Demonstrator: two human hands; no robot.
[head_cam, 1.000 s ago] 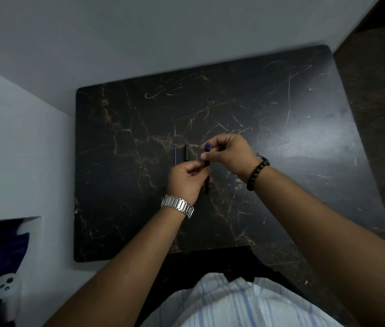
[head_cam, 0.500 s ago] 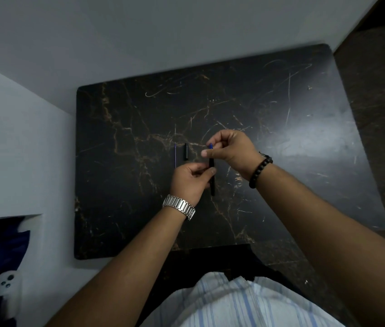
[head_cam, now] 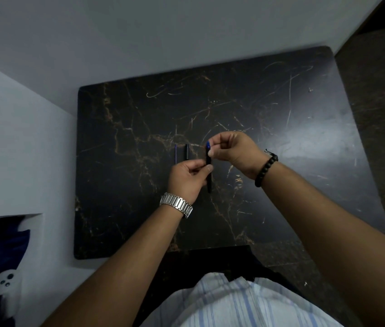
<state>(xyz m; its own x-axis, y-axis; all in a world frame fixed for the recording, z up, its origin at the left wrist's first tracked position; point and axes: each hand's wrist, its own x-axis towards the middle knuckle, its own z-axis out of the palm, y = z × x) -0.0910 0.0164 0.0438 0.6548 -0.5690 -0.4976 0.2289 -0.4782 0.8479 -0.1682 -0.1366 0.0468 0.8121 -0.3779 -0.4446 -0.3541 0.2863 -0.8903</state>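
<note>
A black pen barrel (head_cam: pixel 209 178) with a blue top end is held upright above the dark marble table (head_cam: pixel 281 161). My left hand (head_cam: pixel 188 178), with a metal watch on its wrist, pinches the barrel at its middle. My right hand (head_cam: pixel 232 152), with a black bead bracelet on its wrist, pinches the blue top end between thumb and fingers. On the table to the left lie a thin blue refill (head_cam: pixel 176 154) and a short black pen part (head_cam: pixel 187 151), side by side and apart from both hands.
Grey walls run along the table's far and left edges. At the lower left a white controller (head_cam: pixel 5 285) sits in a dark blue recess. Dark floor lies to the right of the table. My striped shirt fills the bottom of the view.
Both hands have kept hold of the pen and shifted only slightly. The pen has stayed upright between them. The two parts on the table have not moved.
</note>
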